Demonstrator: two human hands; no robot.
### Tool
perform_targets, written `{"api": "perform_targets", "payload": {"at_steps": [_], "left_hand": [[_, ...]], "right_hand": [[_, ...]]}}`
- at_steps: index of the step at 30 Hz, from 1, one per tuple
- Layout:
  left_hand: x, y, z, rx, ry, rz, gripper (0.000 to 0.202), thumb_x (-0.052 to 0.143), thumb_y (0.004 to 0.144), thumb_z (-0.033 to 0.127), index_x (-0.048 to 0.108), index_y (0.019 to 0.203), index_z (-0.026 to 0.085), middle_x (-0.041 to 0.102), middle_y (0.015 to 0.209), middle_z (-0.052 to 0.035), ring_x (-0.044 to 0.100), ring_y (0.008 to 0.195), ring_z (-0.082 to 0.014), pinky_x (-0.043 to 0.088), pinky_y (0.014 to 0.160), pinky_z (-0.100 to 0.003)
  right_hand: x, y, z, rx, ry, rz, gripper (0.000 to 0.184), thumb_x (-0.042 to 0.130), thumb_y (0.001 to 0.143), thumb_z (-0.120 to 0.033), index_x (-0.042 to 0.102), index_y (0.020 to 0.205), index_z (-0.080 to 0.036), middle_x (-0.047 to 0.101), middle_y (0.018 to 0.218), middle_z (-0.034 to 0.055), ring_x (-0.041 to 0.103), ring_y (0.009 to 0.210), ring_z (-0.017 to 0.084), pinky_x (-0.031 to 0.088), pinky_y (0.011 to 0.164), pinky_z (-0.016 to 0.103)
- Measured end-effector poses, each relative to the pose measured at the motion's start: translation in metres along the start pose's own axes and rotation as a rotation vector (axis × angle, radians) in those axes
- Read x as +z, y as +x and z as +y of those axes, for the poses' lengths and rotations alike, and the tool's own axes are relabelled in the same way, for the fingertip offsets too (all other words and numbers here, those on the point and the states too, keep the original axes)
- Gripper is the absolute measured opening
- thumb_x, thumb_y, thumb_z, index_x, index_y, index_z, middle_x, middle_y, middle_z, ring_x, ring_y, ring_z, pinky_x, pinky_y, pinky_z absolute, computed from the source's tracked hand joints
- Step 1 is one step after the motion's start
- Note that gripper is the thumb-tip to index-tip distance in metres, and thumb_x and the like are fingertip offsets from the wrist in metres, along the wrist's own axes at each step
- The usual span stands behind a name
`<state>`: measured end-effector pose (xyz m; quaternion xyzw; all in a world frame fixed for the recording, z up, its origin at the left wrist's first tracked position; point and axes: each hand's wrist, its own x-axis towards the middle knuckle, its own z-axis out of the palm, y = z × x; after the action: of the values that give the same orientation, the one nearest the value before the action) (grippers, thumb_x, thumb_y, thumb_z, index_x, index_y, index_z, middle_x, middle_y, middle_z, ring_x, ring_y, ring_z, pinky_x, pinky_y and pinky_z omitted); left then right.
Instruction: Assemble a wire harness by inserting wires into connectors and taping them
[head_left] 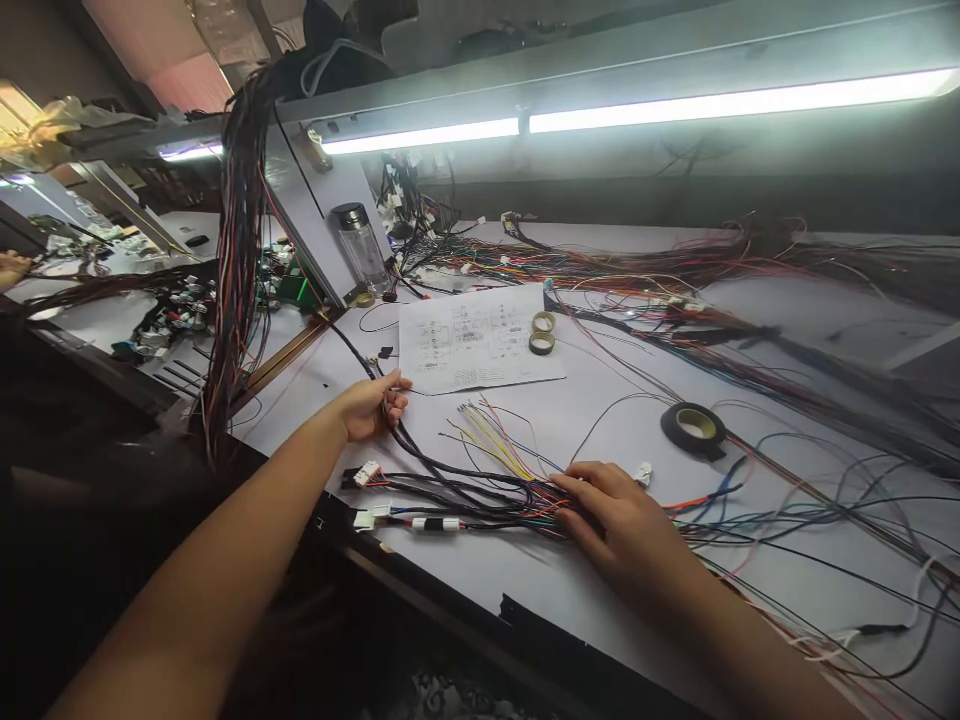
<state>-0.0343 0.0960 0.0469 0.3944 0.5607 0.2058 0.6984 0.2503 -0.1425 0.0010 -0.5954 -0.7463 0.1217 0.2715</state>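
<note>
My left hand (367, 408) has its fingers curled around a black sleeved cable (349, 345) that runs on down into a wire harness (487, 510). With fingers and thumb, my right hand (619, 515) grips the harness's loose coloured wires where the branches meet. White connectors (367, 473) end the branches at the left, and a white sleeve with a black band (436, 525) sits on one of them. Thin yellow wires (499, 440) fan out upward between my hands. Beyond my right hand lies a roll of black tape (691, 428).
A printed diagram sheet (472, 350) lies behind my hands, with two small tape rolls (542, 342) on its right side. Beyond it stand a clear bottle (362, 245) and heaps of wires (600, 270). A thick wire bunch (240, 240) hangs at left. Someone else's hand (13, 268) shows far left.
</note>
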Motion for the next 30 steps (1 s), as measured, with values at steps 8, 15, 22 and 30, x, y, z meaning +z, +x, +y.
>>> {"api": "perform_targets", "payload": {"at_steps": [8, 15, 22, 30], "left_hand": [[-0.025, -0.011, 0.042, -0.057, 1.324, 0.592, 0.065, 0.044, 0.068, 0.078, 0.059, 0.057, 0.015, 0.053, 0.045, -0.0126, 0.056, 0.054, -0.0307, 0.036, 0.050, -0.033], [0.078, -0.076, -0.009, 0.927, 1.588, -0.223, 0.041, 0.032, 0.094, 0.044, 0.065, 0.099, 0.021, 0.065, 0.095, -0.0058, 0.057, 0.093, -0.0203, 0.041, 0.084, -0.033], [0.126, -0.057, -0.042, 0.689, 1.437, -0.493, 0.028, 0.042, 0.091, 0.028, 0.067, 0.089, 0.018, 0.067, 0.085, -0.0038, 0.060, 0.079, -0.0174, 0.045, 0.073, -0.029], [0.109, -0.039, -0.058, 1.039, 1.079, -0.533, 0.023, 0.046, 0.091, 0.021, 0.064, 0.106, 0.020, 0.067, 0.095, -0.0044, 0.060, 0.088, -0.0132, 0.047, 0.082, -0.026]], "right_hand": [[0.000, -0.001, 0.000, 0.031, 0.004, 0.022, 0.037, 0.051, 0.088, -0.025, 0.053, 0.124, -0.023, 0.059, 0.111, 0.0097, 0.054, 0.101, 0.023, 0.049, 0.086, 0.042], [-0.001, 0.001, -0.005, 0.026, -0.007, 0.017, 0.036, 0.050, 0.088, -0.021, 0.053, 0.124, -0.020, 0.058, 0.113, 0.0102, 0.054, 0.101, 0.023, 0.048, 0.088, 0.041], [-0.002, 0.001, -0.005, 0.028, 0.012, -0.002, 0.039, 0.050, 0.088, -0.022, 0.050, 0.126, -0.018, 0.058, 0.114, 0.0111, 0.051, 0.104, 0.023, 0.046, 0.089, 0.042], [-0.005, 0.008, -0.003, 0.099, 0.195, -0.033, 0.030, 0.045, 0.093, -0.023, 0.056, 0.120, -0.023, 0.062, 0.102, 0.0065, 0.052, 0.093, 0.019, 0.046, 0.082, 0.037]]}}
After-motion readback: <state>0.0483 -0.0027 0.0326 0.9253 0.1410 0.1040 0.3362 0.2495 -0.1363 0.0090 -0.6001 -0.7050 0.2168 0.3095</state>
